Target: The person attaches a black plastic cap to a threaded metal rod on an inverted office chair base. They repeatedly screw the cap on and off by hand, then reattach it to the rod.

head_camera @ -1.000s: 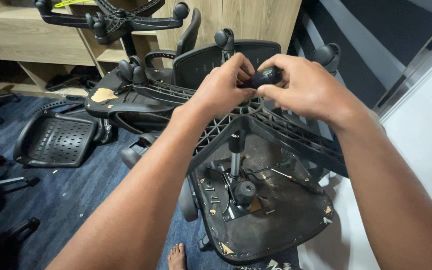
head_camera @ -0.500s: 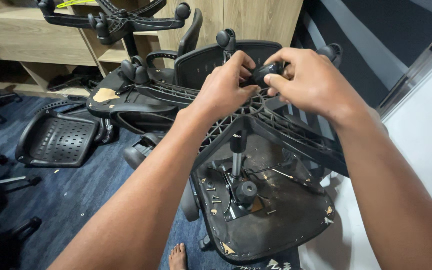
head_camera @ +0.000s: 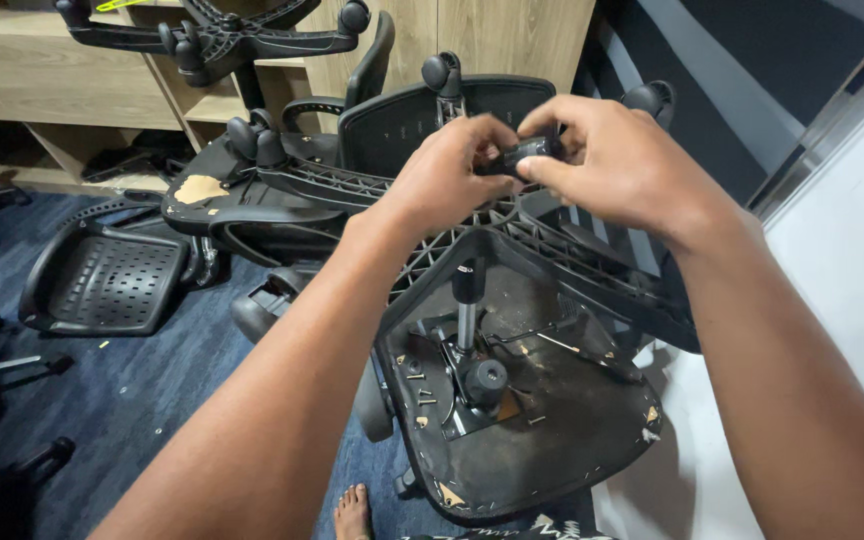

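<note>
Pinching black caster (head_camera: 524, 152), both hands (head_camera: 542, 170) closed.

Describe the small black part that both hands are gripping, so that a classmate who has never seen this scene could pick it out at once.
Find the upturned office chair, its seat underside facing the camera and its star base raised on a metal column. Above the base's hub, the left hand and right hand meet on a small black caster. Unlike the other casters, it sits between fingers, not on an arm's end.

Both hands, left hand (head_camera: 447, 175) and right hand (head_camera: 617, 165), pinch black caster (head_camera: 520, 153) above upturned chair base (head_camera: 552, 250).
</note>
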